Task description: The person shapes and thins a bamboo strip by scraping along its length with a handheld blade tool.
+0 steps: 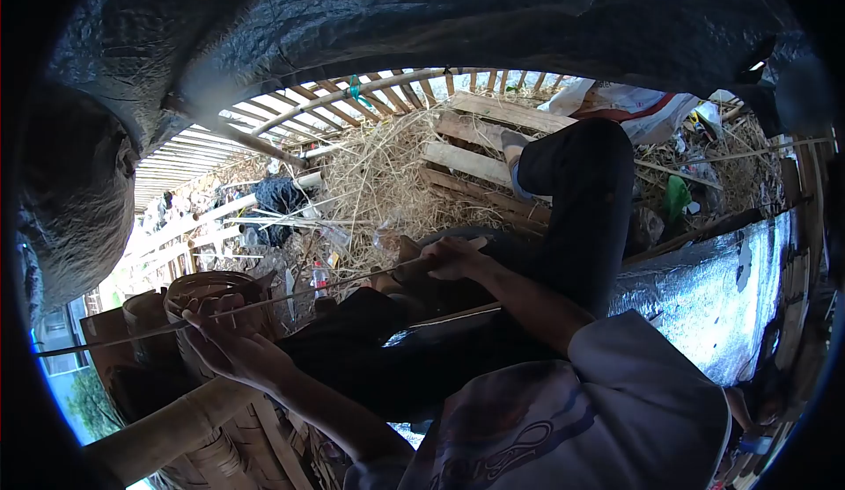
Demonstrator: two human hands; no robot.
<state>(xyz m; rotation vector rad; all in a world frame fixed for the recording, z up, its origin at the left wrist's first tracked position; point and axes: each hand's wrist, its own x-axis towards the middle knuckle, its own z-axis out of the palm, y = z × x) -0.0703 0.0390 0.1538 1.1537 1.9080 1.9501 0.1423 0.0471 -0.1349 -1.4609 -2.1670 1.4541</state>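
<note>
A long, thin bamboo strip [334,286] runs from the left edge of the view across to my right hand. My left hand [233,342] is closed on it, palm up, with the thumb and fingers around the strip. Farther along, my right hand [453,259] is closed around the strip's other end, near my bent knee. A short pale tip sticks out past the right fist; whether it belongs to the strip or another thing I cannot tell. Behind my left hand stand rolled or woven bamboo pieces [145,314], partly covered by the fingers.
A thick bamboo pole [167,424] crosses at lower left. Straw [370,169] and litter cover the ground beside wooden planks [475,163]. A slatted bamboo fence [290,112] stands beyond. Black plastic sheeting [458,24] hangs overhead. Shiny silver sheeting [704,288] lies at right.
</note>
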